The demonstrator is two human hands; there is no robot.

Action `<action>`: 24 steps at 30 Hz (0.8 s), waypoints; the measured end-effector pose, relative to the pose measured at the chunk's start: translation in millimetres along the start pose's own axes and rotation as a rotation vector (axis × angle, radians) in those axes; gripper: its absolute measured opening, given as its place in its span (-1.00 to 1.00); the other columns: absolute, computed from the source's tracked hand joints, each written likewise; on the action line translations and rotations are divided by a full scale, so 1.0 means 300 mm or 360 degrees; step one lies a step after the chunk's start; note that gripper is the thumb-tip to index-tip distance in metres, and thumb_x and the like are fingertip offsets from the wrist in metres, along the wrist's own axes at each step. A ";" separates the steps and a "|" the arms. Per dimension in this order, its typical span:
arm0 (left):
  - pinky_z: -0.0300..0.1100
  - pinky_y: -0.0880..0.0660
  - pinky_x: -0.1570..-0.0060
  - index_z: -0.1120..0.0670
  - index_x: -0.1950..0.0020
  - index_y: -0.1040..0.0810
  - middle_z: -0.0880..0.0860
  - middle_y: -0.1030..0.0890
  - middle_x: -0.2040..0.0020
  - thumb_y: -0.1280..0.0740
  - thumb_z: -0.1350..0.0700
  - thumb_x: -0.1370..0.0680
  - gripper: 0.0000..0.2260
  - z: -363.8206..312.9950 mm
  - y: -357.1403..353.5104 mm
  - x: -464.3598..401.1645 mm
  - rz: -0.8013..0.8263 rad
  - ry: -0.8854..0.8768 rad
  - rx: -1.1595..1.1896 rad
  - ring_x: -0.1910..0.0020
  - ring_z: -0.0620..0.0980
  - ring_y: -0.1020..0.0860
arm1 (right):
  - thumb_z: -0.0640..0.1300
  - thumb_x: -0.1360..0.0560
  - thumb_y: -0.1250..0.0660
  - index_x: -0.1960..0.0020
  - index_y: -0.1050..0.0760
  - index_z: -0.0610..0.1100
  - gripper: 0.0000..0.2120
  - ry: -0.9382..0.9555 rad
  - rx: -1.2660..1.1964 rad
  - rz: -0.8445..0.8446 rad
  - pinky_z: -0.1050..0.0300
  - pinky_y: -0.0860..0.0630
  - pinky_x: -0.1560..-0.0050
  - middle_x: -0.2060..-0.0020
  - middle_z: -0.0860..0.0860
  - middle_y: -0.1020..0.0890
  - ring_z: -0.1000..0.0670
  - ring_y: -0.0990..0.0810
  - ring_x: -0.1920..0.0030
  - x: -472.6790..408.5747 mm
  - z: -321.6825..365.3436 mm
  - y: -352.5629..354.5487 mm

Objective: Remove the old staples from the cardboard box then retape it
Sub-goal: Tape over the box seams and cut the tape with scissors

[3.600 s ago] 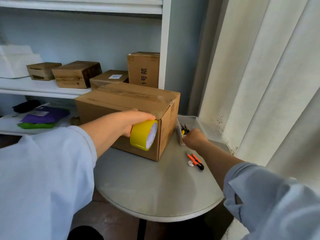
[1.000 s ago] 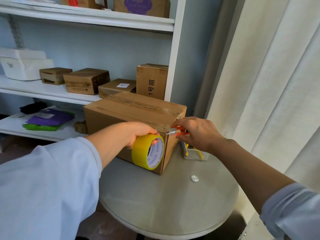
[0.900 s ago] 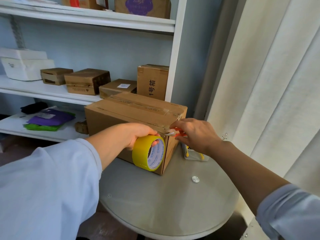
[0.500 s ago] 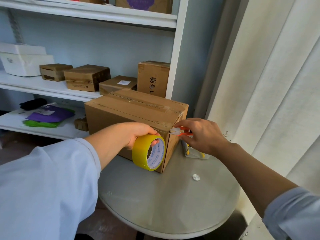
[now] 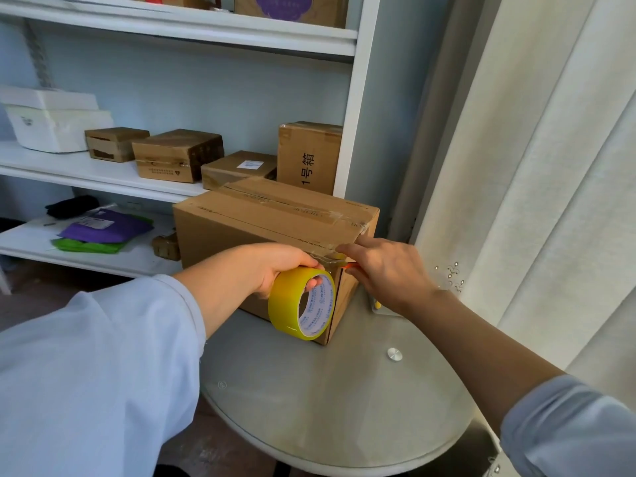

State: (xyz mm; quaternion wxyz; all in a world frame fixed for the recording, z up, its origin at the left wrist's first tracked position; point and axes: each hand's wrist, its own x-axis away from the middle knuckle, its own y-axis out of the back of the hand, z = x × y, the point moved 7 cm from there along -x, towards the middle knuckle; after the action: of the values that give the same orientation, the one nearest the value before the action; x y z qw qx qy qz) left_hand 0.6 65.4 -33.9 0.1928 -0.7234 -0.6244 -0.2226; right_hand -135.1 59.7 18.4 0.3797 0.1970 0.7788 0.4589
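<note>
Gripping the yellow roll of packing tape (image 5: 303, 302) with fingers hooked through its core, the left hand (image 5: 275, 266) holds it against the near corner of the brown cardboard box (image 5: 272, 242), which stands on the round grey table (image 5: 344, 390) directly beyond both hands. The right hand (image 5: 385, 270) is curled around an orange-handled cutter (image 5: 351, 266), only a sliver of which shows under the fingers, and it sits at the box's upper corner just beside the left hand, where a clear strip of tape (image 5: 325, 256) stretches from the roll to the cardboard. The blade is hidden, so I cannot tell whether it touches the strip. The likely trouble: with the left fingers so near the cutter, a slip could nick them; a slack strip may tear raggedly or fold back onto itself; and a deep stroke could score the cardboard. The box is closed, with tape along its top seam, so its contents cannot be seen, nor any staples. Just beyond the right wrist, a small clear tray (image 5: 377, 306) peeks out with something yellow in it, mostly hidden.
</note>
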 end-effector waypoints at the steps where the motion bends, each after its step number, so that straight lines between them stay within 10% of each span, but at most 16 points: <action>1: -0.32 -0.48 0.60 0.19 0.08 -0.56 0.11 -0.60 0.44 -0.26 0.12 -0.59 -0.83 -0.001 -0.001 0.001 0.0004 0.0000 -0.0005 0.62 -0.11 -0.49 | 0.05 -0.61 -0.15 -0.41 -0.33 0.06 -0.63 0.0003 -0.0007 -0.0016 0.06 -0.54 0.11 -0.21 0.04 -0.53 -0.08 -0.56 -0.15 0.004 -0.001 -0.001; 8: -0.32 -0.48 0.60 0.18 0.06 -0.57 0.11 -0.61 0.42 -0.27 0.12 -0.59 -0.84 -0.003 0.011 -0.006 -0.0003 -0.0012 -0.0047 0.61 -0.11 -0.50 | -0.06 -0.57 -0.29 -0.23 -0.55 -0.08 -0.73 0.0062 -0.0123 -0.0154 0.07 -0.53 0.34 0.09 -0.05 -0.64 -0.15 -0.64 0.12 0.017 0.016 -0.008; 14: -0.32 -0.49 0.57 0.14 0.08 -0.57 0.12 -0.59 0.31 -0.26 0.11 -0.60 -0.85 -0.009 0.024 -0.015 -0.0028 -0.0067 -0.0174 0.58 -0.11 -0.51 | 0.05 -0.57 -0.21 -0.28 -0.44 0.05 -0.70 0.0023 -0.0196 -0.0113 0.14 -0.47 0.26 -0.04 0.07 -0.60 -0.04 -0.61 0.07 0.033 -0.017 0.017; 18: -0.32 -0.47 0.59 0.16 0.01 -0.55 0.12 -0.60 0.28 -0.25 0.13 -0.60 -0.87 -0.030 0.025 -0.010 -0.0034 -0.0150 -0.0285 0.58 -0.12 -0.52 | 0.04 -0.53 -0.26 -0.26 -0.42 0.08 -0.69 -0.0443 -0.0203 -0.0080 0.10 -0.56 0.15 0.05 0.06 -0.64 -0.03 -0.60 0.10 0.035 -0.083 0.028; 24: -0.32 -0.47 0.59 0.16 0.03 -0.55 0.13 -0.59 0.28 -0.29 0.12 -0.58 -0.88 -0.022 0.018 -0.015 -0.0031 -0.0239 -0.0320 0.58 -0.13 -0.53 | 0.06 -0.48 -0.39 -0.09 -0.59 -0.03 -0.75 -0.1196 -0.1368 0.0011 0.04 -0.54 0.02 0.06 0.05 -0.61 0.04 -0.56 0.08 -0.067 -0.093 -0.081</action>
State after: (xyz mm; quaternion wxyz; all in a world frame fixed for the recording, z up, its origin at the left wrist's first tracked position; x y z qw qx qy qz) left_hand 5.0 57.2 -30.9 0.0699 -0.7477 -0.6186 -0.2312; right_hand -142.8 18.6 13.9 0.6750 0.1771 0.3328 0.6342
